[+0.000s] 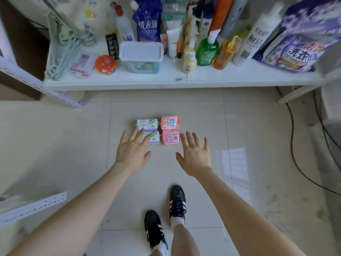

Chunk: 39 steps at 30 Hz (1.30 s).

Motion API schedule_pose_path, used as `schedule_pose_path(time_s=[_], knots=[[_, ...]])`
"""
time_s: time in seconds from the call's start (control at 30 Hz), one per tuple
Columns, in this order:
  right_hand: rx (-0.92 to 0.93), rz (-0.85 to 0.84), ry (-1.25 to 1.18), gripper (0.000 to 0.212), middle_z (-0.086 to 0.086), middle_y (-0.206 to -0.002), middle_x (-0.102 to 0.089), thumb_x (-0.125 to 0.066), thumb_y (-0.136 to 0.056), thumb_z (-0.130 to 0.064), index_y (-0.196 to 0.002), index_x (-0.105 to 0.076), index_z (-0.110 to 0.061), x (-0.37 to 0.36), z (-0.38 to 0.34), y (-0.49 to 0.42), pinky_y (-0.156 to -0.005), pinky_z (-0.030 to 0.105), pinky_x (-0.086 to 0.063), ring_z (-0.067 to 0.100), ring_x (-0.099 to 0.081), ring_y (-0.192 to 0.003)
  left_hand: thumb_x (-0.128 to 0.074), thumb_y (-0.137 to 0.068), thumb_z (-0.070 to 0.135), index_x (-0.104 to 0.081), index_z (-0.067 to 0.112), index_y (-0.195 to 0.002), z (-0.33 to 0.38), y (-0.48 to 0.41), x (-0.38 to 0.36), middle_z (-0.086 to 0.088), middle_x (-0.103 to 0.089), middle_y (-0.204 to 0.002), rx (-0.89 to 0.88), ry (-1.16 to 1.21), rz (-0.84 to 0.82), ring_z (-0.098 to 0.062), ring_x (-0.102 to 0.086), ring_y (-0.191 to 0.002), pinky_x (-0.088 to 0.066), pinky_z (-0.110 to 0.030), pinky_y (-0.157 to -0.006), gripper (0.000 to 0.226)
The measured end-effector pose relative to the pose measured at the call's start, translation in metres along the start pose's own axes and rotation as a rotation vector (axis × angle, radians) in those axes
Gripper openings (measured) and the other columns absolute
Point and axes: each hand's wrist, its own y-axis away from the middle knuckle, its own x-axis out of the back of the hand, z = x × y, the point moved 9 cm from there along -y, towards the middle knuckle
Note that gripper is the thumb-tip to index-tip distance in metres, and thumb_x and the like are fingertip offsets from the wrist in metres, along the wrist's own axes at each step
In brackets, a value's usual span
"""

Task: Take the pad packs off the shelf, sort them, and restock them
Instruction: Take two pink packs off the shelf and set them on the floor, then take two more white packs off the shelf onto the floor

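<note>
Four pad packs lie in a tight square on the tiled floor in front of the shelf. Two pale green-and-lilac packs form the left column, the far one and the near one. Two pink packs form the right column, the far one and the near one. My left hand is open, fingers spread, its fingertips over the near green pack. My right hand is open beside the near pink pack, not touching it. Neither hand holds anything.
The white shelf carries bottles, detergent bags, a lidded tub, hangers and jars. Metal uprights flank it. Black cables run over the floor at right. My two black shoes stand just behind the packs.
</note>
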Motion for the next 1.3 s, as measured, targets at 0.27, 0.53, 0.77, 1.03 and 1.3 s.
schedule_pose_path(time_s=[0.27,0.53,0.77,1.03,1.3], knots=[[-0.003,0.238,0.009,0.068,0.004,-0.161,-0.014,-0.031,-0.097,-0.052,-0.153,-0.01,-0.018,0.185,-0.033,0.063,-0.116,0.054,-0.001,0.021,-0.01,-0.148,-0.038,-0.096,0.05,-0.021,0.025,-0.15,-0.014,0.076,0.171,-0.006,-0.015,-0.161,0.04,0.014,0.186,-0.023,-0.01,-0.148,-0.008,-0.046,-0.118,0.063],[0.026,0.566,0.061,0.069,0.005,-0.16,-0.02,-0.032,-0.096,-0.052,-0.152,-0.012,-0.018,0.376,-0.078,0.125,-0.116,0.055,-0.003,0.023,-0.014,-0.148,-0.038,-0.096,0.051,-0.017,0.026,-0.151,-0.038,0.144,0.363,-0.007,-0.013,-0.161,0.053,-0.032,0.488,-0.026,-0.007,-0.148,-0.006,-0.052,-0.117,0.065],[0.076,0.793,0.101,0.07,0.005,-0.161,-0.012,-0.027,-0.096,-0.054,-0.153,-0.007,-0.019,0.516,-0.113,0.178,-0.116,0.053,0.002,0.022,-0.009,-0.149,-0.037,-0.094,0.055,-0.018,0.028,-0.151,-0.068,0.212,0.51,-0.005,-0.015,-0.161,0.095,-0.071,0.787,-0.026,-0.009,-0.148,-0.009,-0.052,-0.117,0.065],[0.131,1.057,0.136,0.068,0.004,-0.16,-0.018,-0.03,-0.097,-0.053,-0.153,-0.013,-0.02,0.644,-0.15,0.25,-0.117,0.053,-0.004,0.022,-0.014,-0.148,-0.039,-0.093,0.055,-0.024,0.027,-0.149,-0.095,0.294,0.635,-0.006,-0.024,-0.158,0.123,-0.118,1.043,-0.027,-0.015,-0.147,-0.015,-0.053,-0.115,0.064],[0.163,1.222,0.146,0.068,0.007,-0.158,-0.025,-0.037,-0.095,-0.052,-0.152,-0.021,-0.018,0.724,-0.169,0.284,-0.116,0.054,-0.009,0.023,-0.02,-0.146,-0.033,-0.093,0.058,-0.018,0.028,-0.151,-0.114,0.339,0.717,-0.006,-0.019,-0.16,0.144,-0.152,1.179,-0.026,-0.012,-0.148,-0.01,-0.053,-0.117,0.067]])
